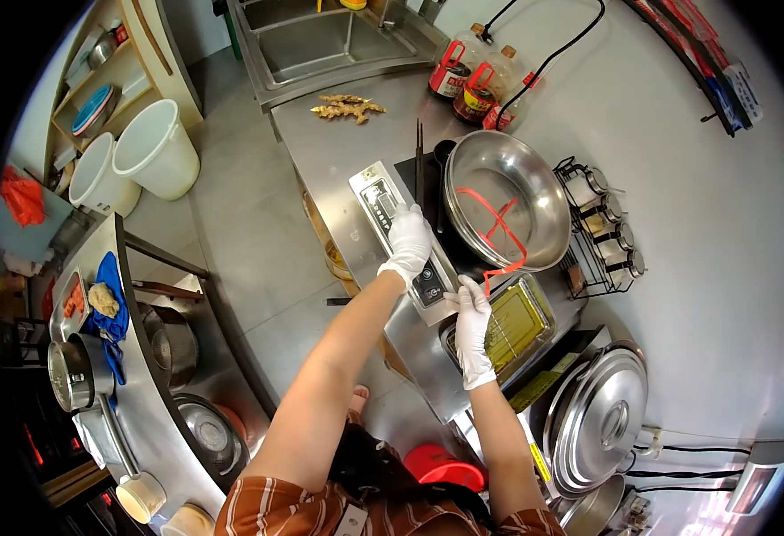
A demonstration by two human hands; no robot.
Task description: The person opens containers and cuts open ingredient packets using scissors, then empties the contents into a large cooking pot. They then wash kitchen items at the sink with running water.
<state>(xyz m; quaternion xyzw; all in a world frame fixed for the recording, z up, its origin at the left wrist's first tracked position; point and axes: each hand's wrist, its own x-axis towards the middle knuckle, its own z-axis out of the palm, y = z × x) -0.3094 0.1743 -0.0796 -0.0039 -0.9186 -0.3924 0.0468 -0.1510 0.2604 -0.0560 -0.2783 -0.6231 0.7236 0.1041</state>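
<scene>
My left hand [409, 239], in a white glove, lies on the control panel [382, 202] of an induction cooker, its fingertips beside the display. My right hand [474, 329], gloved too, is at the panel's near end, fingers stretched out and slightly apart by the knobs. A red strip [519, 250] loops inside a wide steel pan [521, 192] and hangs over its rim, ending beside my right fingers; whether they touch it I cannot tell. The pan rests on the black cooktop. Dark chopsticks [420, 165] and a black ladle [443, 154] lie beside it.
Ginger [347, 109] and sauce bottles [477, 89] are near the sink [321, 49]. A spice rack [597, 232] stands by the wall. A tray with yellow-green liquid [519, 326] and large pot lids [602, 420] are at right. Another steel table [160, 384] stands left.
</scene>
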